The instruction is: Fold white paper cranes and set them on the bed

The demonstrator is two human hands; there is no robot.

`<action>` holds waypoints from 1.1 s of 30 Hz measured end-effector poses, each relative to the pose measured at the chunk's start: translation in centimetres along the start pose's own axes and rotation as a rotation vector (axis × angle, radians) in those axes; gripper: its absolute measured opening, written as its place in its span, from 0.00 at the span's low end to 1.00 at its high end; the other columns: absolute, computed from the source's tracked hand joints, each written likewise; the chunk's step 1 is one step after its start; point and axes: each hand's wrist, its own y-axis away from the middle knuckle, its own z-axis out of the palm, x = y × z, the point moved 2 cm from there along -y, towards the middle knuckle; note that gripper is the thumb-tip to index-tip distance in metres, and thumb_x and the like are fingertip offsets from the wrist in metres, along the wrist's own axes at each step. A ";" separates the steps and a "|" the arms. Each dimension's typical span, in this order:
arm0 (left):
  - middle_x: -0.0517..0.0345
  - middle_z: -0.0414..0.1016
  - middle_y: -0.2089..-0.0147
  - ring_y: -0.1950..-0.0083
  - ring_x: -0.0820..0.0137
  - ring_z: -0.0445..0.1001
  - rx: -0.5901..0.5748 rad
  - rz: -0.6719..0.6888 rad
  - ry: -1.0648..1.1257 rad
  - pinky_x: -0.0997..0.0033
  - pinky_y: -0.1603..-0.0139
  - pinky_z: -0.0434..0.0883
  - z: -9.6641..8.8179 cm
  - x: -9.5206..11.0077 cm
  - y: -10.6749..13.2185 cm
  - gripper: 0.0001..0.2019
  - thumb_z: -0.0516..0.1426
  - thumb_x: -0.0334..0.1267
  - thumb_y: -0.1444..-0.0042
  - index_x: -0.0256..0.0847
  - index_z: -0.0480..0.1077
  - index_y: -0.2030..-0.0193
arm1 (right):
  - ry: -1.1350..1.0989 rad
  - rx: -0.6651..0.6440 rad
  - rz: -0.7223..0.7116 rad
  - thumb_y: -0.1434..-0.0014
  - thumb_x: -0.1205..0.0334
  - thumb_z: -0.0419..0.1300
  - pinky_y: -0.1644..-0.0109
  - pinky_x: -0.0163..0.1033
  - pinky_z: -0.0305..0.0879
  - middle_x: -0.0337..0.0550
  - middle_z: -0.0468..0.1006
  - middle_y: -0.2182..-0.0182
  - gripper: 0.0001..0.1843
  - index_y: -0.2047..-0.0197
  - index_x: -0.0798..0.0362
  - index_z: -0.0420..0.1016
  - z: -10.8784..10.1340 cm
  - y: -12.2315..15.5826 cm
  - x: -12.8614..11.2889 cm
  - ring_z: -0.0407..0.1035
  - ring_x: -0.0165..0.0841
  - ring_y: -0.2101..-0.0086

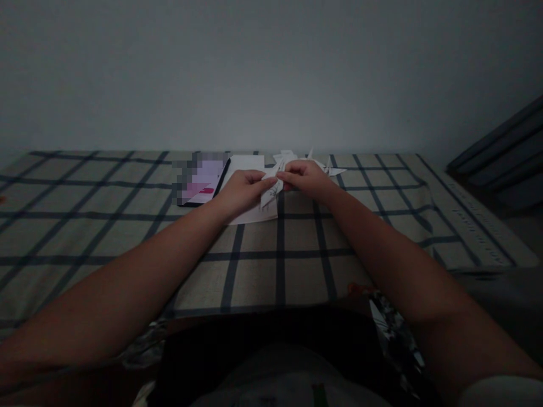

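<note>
Between both hands is a folded piece of white paper [270,195] with dark printed marks; a pointed flap of it hangs downward. My left hand [246,189] pinches its left side between thumb and fingers. From the right, the thumb and curled fingers of my right hand [304,176] grip the paper's upper edge. White sheets [250,217] lie flat beneath and beside my left hand. Just beyond my right hand are folded white paper shapes with pointed tips [338,171], partly hidden by that hand.
A tablet [206,180] with a lit, partly blurred screen lies left of the sheets. A checked cloth [258,282] covers the table, whose front edge is near my lap. A plain wall [271,73] rises behind. Dark pleated fabric [504,158] stands at the right.
</note>
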 end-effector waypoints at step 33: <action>0.60 0.67 0.81 0.79 0.76 0.60 -0.001 -0.014 -0.135 0.75 0.79 0.53 -0.5 0.5 0.3 0.18 0.65 0.51 0.49 0.37 0.74 0.76 | -0.112 -0.021 0.081 0.44 0.53 0.66 0.69 0.34 0.62 0.37 0.75 0.78 0.15 0.74 0.52 0.69 0.7 -0.2 0.9 0.68 0.28 0.74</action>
